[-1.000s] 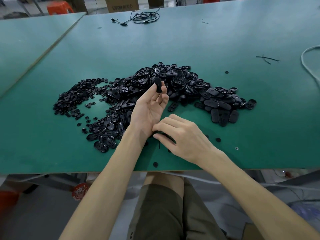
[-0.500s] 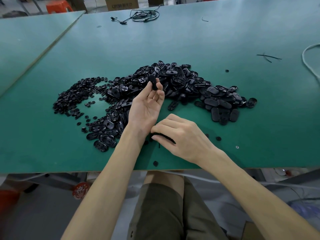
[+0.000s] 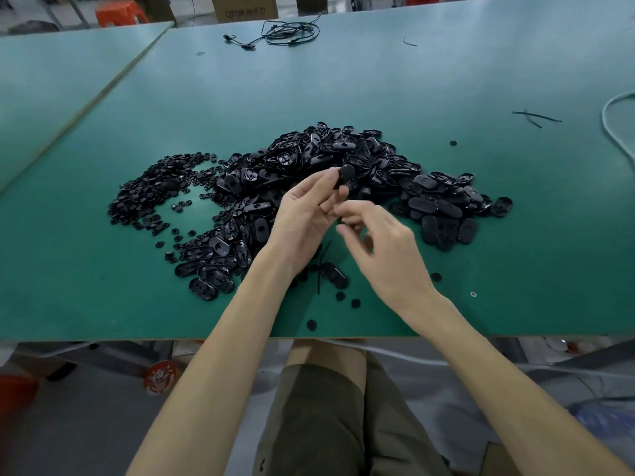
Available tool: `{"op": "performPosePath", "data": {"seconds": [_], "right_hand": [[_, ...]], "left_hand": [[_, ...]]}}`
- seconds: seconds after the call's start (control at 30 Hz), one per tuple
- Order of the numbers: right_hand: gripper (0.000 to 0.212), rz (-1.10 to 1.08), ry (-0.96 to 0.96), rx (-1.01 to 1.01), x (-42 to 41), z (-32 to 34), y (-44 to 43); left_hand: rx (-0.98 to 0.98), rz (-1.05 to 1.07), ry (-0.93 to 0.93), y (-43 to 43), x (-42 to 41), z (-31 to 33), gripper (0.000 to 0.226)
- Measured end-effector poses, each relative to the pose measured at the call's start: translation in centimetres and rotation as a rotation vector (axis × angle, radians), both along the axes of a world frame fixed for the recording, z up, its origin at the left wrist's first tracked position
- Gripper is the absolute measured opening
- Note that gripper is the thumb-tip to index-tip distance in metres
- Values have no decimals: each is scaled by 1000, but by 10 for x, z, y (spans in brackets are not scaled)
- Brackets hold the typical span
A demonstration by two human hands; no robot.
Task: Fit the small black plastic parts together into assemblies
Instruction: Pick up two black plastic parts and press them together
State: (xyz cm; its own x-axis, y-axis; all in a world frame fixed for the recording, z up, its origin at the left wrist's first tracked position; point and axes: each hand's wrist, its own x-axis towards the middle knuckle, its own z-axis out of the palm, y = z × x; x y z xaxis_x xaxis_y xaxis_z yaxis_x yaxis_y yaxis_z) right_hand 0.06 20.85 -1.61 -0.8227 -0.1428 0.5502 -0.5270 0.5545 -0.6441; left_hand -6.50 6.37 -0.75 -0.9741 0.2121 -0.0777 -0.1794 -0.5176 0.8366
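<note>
Broadly, the green desk (image 3: 446, 80) is taken up at its middle by a heap of oval parts (image 3: 343, 149), with a flatter scatter of small round parts (image 3: 151, 190) spread just to its left. Both forearms are brought in from below, over the near edge of the heap. The left grip (image 3: 302, 218) is held palm up and turned inward. Its fingertips are closed on a single oval part (image 3: 346, 175), which is lifted clear of the heap with its long axis apparently pointing away from the person. The right grip (image 3: 385, 249) is raised just beside it, back of the hand towards the camera, fingers curled towards the left fingertips. It is blurred, and whether a small piece is pinched in it cannot be told. The held oval part thus lies just beyond the right grip's fingertips, so any mating piece is judged to be carried forward and up to it. On the desk beneath the wrists, a loose oval (image 3: 335, 274) and a few round pieces (image 3: 355, 303) are seen lying apart.
</note>
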Motion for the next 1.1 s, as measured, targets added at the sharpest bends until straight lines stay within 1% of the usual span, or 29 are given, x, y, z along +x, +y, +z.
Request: {"op": "performPosePath", "data": {"seconds": [0.13,0.2,0.27,0.33,0.43,0.63,1.1], "right_hand": [[10,-120,-147,-310,-9,2,9],[13,-145,-211,-446,-11,2,14],[18,-153,-232,-503,-11,2,17],[22,-149,-237,-513,-11,2,17],[24,-159,-238,-537,-11,1,17],[12,-205,-258,-607,-14,-1,20],[7,-226,-273,-585,-16,-4,21]], "left_hand": [[-130,11,57,6,2,-1,21],[-133,15,68,5,1,-2,24],[-121,16,78,4,1,-3,29],[-127,15,85,4,0,-4,33],[-165,20,107,4,-1,-5,32],[-303,-59,162,6,1,-9,27],[-277,-92,183,5,4,-8,21]]}}
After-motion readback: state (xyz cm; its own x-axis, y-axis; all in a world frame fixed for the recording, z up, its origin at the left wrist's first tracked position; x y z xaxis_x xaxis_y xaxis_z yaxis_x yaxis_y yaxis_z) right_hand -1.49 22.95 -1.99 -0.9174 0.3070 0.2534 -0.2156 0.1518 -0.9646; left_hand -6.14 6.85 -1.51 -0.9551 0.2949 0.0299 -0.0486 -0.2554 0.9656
